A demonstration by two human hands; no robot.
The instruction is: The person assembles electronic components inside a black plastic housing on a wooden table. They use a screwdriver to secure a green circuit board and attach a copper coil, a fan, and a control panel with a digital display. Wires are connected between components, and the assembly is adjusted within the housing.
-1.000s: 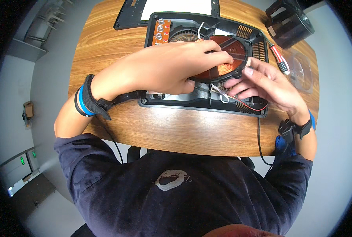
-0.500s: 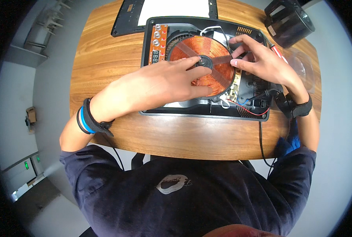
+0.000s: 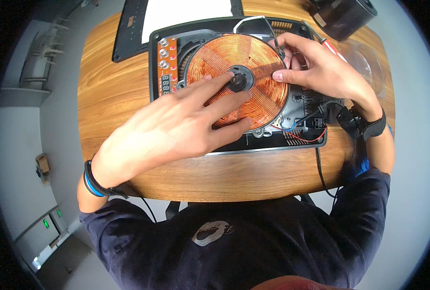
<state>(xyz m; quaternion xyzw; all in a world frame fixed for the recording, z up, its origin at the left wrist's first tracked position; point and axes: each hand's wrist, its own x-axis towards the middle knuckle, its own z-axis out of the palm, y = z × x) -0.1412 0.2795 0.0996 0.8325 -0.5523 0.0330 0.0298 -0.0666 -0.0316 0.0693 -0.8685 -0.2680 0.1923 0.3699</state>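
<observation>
A round copper coil with a black hub at its centre sits over the black shell of an opened induction cooker. Its right side looks raised from the shell. My left hand reaches across from the left, fingers spread and resting on the coil around the hub, its thumb mostly hidden. At the coil's right edge, my right hand pinches the rim, thumb on top and fingers partly out of sight beneath. A white and dark wire loops up beside the right fingers. An orange control board lies left of the coil.
Beyond the shell, a dark-framed white panel lies on the wooden table. A black container stands at the far right, near a red-and-white tool and a clear dish. Cables hang over the near edge.
The coil has come up and tilted in my hands, its right rim now pinched by my right hand. The wire loop stands higher. The whole view has shifted slightly.
</observation>
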